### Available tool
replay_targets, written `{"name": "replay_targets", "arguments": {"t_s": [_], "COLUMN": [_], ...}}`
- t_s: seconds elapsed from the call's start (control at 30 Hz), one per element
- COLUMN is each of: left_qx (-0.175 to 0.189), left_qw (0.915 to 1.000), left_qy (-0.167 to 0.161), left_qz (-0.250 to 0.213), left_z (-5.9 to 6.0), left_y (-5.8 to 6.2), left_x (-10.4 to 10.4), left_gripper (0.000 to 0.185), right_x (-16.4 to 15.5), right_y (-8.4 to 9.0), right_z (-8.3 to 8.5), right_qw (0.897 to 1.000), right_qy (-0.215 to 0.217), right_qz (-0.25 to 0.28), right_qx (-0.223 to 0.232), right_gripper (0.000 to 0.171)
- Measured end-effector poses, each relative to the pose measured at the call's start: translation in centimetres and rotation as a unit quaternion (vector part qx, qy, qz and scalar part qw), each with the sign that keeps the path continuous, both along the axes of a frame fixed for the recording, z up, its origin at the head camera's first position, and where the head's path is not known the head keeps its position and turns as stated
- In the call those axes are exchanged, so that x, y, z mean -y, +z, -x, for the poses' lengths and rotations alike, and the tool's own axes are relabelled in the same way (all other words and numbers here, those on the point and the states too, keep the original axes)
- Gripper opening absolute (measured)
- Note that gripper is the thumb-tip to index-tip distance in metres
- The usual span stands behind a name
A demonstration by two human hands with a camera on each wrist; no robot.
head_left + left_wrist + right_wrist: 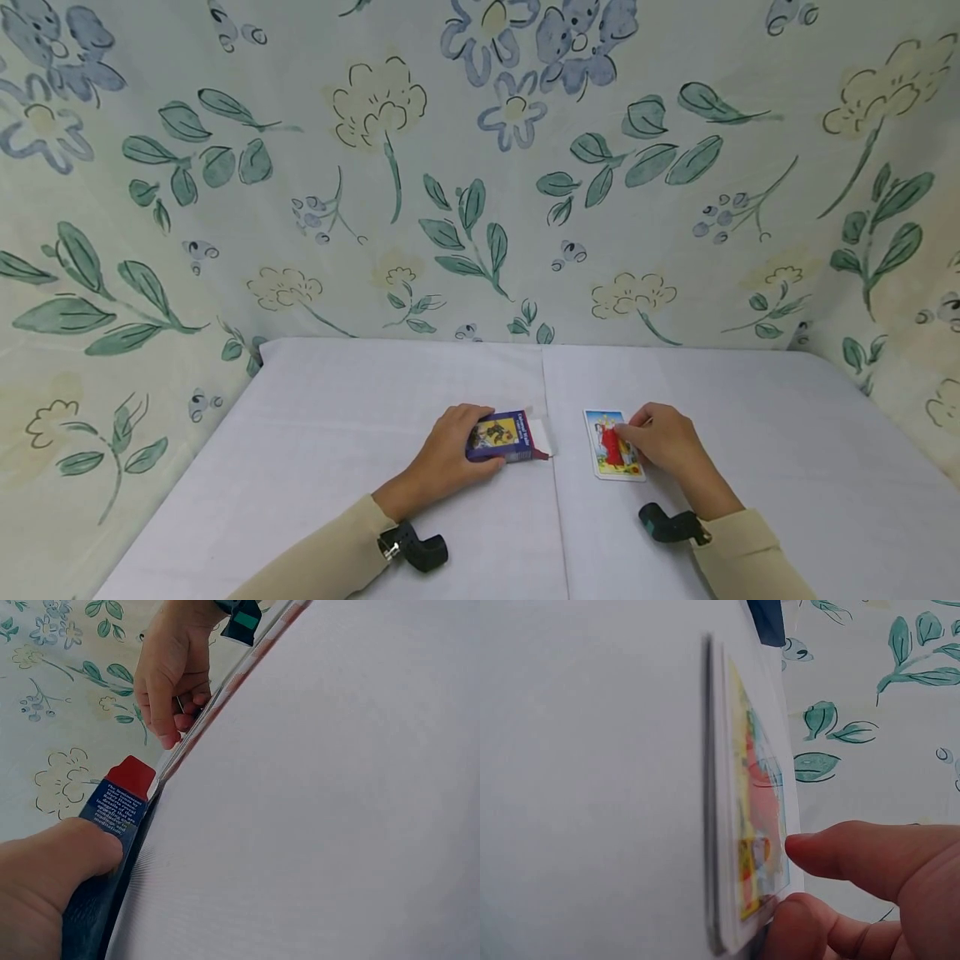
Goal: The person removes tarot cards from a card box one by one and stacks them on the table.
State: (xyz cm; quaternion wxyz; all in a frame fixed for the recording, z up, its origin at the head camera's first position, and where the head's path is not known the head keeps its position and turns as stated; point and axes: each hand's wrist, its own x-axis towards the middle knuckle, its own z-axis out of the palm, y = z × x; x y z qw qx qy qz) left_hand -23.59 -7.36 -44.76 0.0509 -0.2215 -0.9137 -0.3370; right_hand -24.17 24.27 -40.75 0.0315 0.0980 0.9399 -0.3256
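Observation:
My left hand [455, 450] grips a small blue tarot card box [498, 433] that lies on the white cloth. Its open end points right, with a white flap [542, 437] and a red flap [131, 777] sticking out. In the left wrist view the thumb [97, 851] lies along the printed side of the box. To the right, a low stack of tarot cards [606, 450] rests face up, its top card showing a red-robed figure. My right hand [670, 442] holds the stack at its right edge, one digit on the top card's face and curled fingers beside the edge.
A white cloth [315, 417] with a crease down its middle covers the table. Behind and at both sides hangs a flowered fabric [465, 167]. Each wrist carries a black camera, the left one [423, 550] and the right one [667, 525].

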Motion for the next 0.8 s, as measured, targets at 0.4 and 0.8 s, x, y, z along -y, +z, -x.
{"name": "replay_targets", "arguments": {"t_s": [0.4, 0.8], "left_qx": [-0.012, -0.021], "left_qw": [0.9999, 0.9994], "left_qy": [-0.001, 0.003], "left_qz": [-0.001, -0.027], "left_z": [0.0, 0.5], "left_y": [-0.2, 1.3], "left_x": [0.0, -0.6], "left_gripper": [0.073, 0.063], "right_x": [-0.3, -0.8], "right_y": [0.4, 1.1], "right_z": [0.2, 0.4], "right_qw": [1.0, 0.997], "right_qy": [0.006, -0.003], "right_qz": [0.004, -0.012], "right_qx": [-0.004, -0.082], "right_gripper": [0.034, 0.033]}}
